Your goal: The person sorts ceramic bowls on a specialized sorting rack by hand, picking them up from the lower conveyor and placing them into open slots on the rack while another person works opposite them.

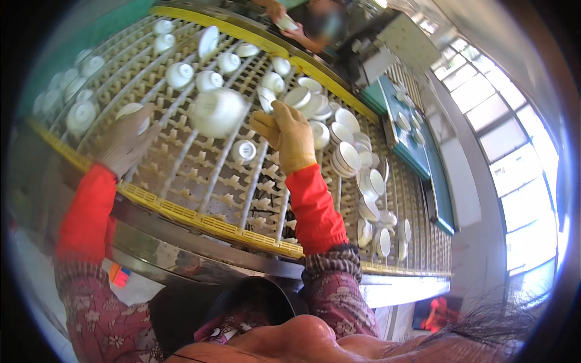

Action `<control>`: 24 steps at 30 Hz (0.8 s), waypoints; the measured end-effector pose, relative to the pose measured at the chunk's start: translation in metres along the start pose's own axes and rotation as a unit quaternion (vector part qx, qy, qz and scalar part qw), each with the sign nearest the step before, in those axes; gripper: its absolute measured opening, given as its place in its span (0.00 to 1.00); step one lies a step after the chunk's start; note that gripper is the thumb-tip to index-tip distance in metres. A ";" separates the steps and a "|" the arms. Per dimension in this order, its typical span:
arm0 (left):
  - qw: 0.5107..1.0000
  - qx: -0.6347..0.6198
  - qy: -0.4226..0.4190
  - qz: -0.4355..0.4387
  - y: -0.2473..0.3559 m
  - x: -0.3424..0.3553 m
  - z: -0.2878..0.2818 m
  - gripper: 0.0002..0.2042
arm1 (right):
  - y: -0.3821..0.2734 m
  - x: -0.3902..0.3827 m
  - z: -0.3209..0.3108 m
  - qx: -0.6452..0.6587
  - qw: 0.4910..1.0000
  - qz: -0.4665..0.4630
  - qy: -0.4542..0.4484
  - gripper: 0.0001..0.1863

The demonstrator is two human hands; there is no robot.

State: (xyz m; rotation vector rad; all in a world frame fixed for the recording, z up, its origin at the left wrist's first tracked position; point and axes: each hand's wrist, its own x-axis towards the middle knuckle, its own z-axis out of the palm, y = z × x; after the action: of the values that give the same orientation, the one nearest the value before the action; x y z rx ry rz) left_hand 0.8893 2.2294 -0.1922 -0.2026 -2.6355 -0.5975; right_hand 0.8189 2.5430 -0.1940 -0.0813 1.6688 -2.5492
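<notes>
My left hand (128, 140), in a pale work glove, closes around a white bowl (144, 125) at the near left of the rack-like conveyor (200, 163). My right hand (289, 136), in a tan glove, has its fingers curled together beside a tilted white bowl (265, 98). Whether its fingertips grip that bowl is hard to see. Between my hands a larger-looking white bowl (219, 113) is smeared by motion, seemingly above the belt. Below it, a small upturned bowl (244, 151) rests on the pegs.
Several bowls and dishes crowd the belt's right side, including a leaning stack (346, 159). More bowls (82, 116) stand at the left. Yellow guard rails (206, 222) edge the conveyor. Across it, another person's hand (276, 12) holds a bowl. A green-edged side table (417, 151) carries dishes.
</notes>
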 end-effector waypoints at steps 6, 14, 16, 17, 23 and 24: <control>0.996 -0.022 -0.087 -0.002 0.034 0.003 0.000 0.23 | -0.013 0.012 -0.122 -0.680 0.661 -0.143 0.281 0.29; 0.987 -0.008 -0.155 0.029 0.033 -0.001 0.007 0.14 | -0.002 -0.023 -0.210 -0.759 0.596 0.003 0.263 0.26; 0.988 -0.010 -0.155 0.024 0.031 -0.001 0.012 0.13 | 0.009 -0.039 -0.186 -0.712 0.658 0.003 0.244 0.27; 0.989 -0.013 -0.139 0.039 0.029 -0.002 0.015 0.12 | 0.010 -0.049 -0.168 -0.670 0.707 0.021 0.227 0.29; 0.979 -0.008 -0.202 0.000 0.039 0.001 0.016 0.16 | 0.018 -0.032 -0.111 -0.507 0.856 -0.086 -0.054 0.22; 0.982 -0.010 -0.187 0.015 0.041 0.001 0.016 0.16 | 0.031 -0.014 -0.110 -0.333 0.922 -0.156 -0.121 0.16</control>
State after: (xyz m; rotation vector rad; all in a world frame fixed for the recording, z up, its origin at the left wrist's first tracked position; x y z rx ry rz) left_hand 0.8914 2.2735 -0.1892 -0.3939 -2.9806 -0.6289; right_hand 0.8234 2.6325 -0.2668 -0.7263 2.4746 -1.8982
